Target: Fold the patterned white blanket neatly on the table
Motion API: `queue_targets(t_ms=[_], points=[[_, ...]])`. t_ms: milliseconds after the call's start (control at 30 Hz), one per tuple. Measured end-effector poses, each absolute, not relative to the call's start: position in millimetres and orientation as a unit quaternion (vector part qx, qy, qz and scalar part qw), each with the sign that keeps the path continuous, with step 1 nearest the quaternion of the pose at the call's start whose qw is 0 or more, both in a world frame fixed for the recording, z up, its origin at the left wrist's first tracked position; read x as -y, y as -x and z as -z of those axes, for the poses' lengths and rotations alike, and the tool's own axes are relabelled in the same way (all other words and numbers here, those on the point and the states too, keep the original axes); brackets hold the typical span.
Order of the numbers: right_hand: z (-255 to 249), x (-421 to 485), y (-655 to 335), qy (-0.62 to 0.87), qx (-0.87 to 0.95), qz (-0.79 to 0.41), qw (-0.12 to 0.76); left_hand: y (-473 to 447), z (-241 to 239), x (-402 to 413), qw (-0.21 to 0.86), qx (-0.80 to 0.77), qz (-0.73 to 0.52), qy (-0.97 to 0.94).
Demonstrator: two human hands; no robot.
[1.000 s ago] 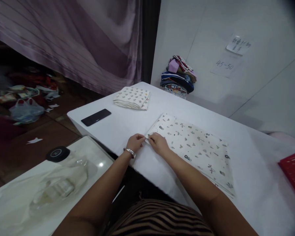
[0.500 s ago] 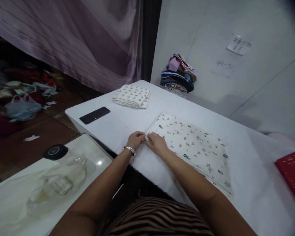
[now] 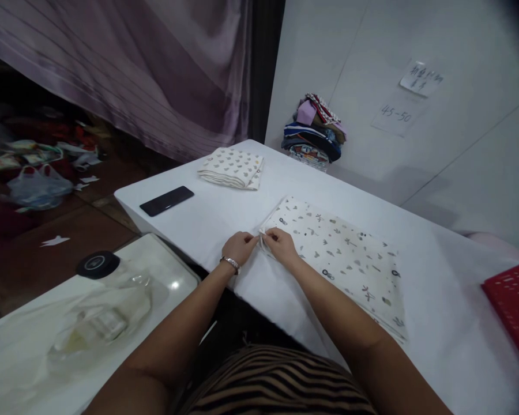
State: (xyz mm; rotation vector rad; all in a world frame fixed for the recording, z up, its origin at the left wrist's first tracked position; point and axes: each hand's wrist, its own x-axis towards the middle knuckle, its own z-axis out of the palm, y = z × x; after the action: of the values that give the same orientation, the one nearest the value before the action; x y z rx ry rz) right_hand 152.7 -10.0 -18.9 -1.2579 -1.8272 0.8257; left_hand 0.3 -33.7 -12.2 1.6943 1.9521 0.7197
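A white cloth with small grey and brown prints (image 3: 341,253) lies flat on the white table (image 3: 436,271), folded into a rectangle. My left hand (image 3: 239,248), with a metal bracelet at the wrist, pinches the cloth's near-left corner. My right hand (image 3: 281,245) pinches the same corner from the other side, fingers closed on the edge. The two hands almost touch.
A second folded printed cloth (image 3: 232,167) and a black phone (image 3: 166,200) lie on the table's left part. A pile of coloured fabrics (image 3: 315,131) stands at the wall. A red basket (image 3: 516,300) sits at the right edge. A lower white surface with a plastic bag (image 3: 90,323) is at the left.
Both hands have stayed at the cloth's corner; the corner is now lifted slightly between the fingers. The view has shifted a little.
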Motion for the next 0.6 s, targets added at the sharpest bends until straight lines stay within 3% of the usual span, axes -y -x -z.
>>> queue_targets(t_ms=[167,433,600], points=[[24,9,-153,0.49,0.699,-0.355,0.38,-5,16,39,0.262,-0.691,-0.326,-0.59],[19,11,-152,0.495,0.717,-0.32,0.372,-15,9,36,0.215,-0.754,-0.174,-0.595],[11,14,-152,0.5,0.753,-0.256,0.342,-15,6,32,0.207,-0.755,-0.142,-0.606]])
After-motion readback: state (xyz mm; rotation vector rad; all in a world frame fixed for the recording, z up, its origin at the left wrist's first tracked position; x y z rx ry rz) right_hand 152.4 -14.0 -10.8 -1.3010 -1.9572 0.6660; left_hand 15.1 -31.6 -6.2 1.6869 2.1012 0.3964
